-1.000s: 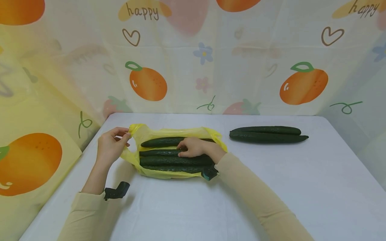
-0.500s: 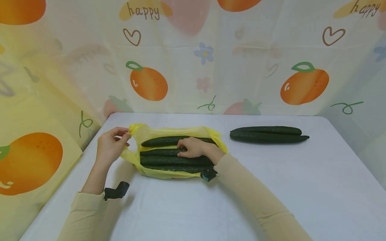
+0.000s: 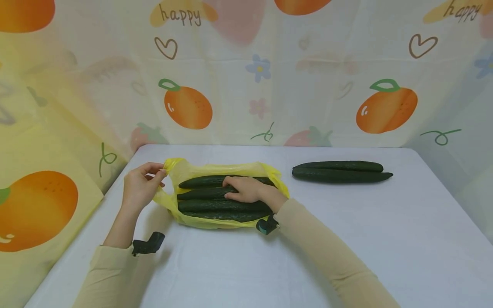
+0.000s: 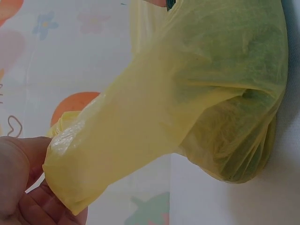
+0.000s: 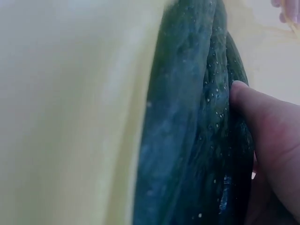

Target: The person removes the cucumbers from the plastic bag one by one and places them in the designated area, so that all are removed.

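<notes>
A yellow plastic bag lies on the table with its mouth spread, and several dark green cucumbers rest lengthwise inside it. At the bag's left end my left hand pinches the handle between thumb and fingers; the left wrist view shows the bag's film stretched from those fingers. My right hand reaches into the bag, fingers and thumb about the second cucumber from the back. In the right wrist view, the thumb lies along the cucumbers' side, while the other fingers are mostly hidden.
Two more cucumbers lie side by side on the white table, to the right of the bag. A fruit-printed curtain hangs behind the table, with another on the left side.
My right hand's fingers have spread a little toward the back cucumber, and the cucumber under them has shifted back, narrowing the gap. My left hand stays at the bag handle.
</notes>
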